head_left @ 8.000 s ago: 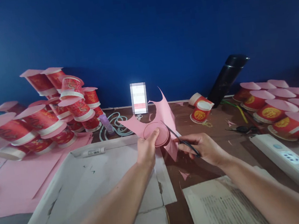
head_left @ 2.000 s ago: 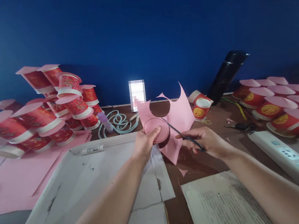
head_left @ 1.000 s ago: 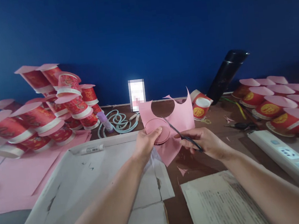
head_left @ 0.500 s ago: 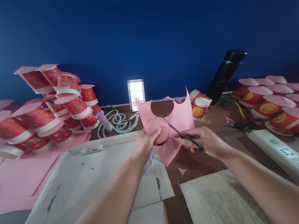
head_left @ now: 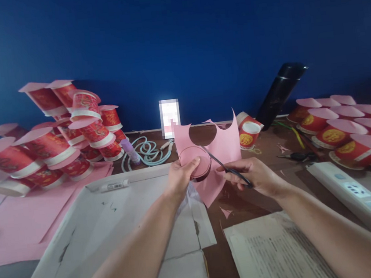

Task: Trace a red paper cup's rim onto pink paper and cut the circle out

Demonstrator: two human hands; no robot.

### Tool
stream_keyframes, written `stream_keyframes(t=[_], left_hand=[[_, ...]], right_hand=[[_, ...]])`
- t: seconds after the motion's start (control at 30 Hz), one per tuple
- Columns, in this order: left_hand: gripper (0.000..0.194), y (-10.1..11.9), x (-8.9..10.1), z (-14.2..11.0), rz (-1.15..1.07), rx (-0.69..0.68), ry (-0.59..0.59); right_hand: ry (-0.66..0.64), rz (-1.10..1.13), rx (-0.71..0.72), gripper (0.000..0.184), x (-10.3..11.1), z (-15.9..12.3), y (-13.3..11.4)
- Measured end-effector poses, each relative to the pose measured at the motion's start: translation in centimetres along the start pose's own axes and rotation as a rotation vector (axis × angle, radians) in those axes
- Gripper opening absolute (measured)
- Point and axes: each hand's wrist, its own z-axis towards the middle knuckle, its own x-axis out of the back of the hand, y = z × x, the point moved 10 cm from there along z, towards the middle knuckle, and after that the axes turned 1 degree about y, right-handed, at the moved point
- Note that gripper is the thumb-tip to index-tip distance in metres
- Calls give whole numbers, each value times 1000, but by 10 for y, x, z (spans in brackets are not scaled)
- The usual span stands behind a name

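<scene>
Above the table, my left hand (head_left: pixel 183 177) pinches a sheet of pink paper (head_left: pixel 227 145), its thumb pressed on a round outline drawn there. A round hole and curved cut-outs run along the sheet's upper part. Part of the circle's edge is cut, with a dark gap under its lower rim. My right hand (head_left: pixel 247 174) is closed round the black handles of a pair of scissors (head_left: pixel 221 164). The blades lie along the right side of the circle, pointing up and left. Some of the right fingers are hidden behind the handles.
Red paper cups (head_left: pixel 87 129) with pink paper tops are stacked at left; more cups (head_left: pixel 334 134) stand at right. A glue stick (head_left: pixel 115 185) lies on white cardboard (head_left: pixel 129 233). Behind are a pale blue cable (head_left: pixel 147 149) and a black flask (head_left: pixel 280 93). A power strip (head_left: pixel 357 191) lies at right.
The pink sheet has shifted very slightly, its upper left edge tipping a little to the right. Both hands hold nearly the same place and grip.
</scene>
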Motion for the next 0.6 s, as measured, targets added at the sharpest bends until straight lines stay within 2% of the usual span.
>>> stream_keyframes(t=[0.33, 0.6], left_hand=[[39, -2, -1, 1, -25, -8, -34], [41, -3, 0, 2, -43, 9, -14]], right_hand=[[5, 8, 1, 49, -1, 0, -4], [9, 5, 6, 51, -3, -1, -5]])
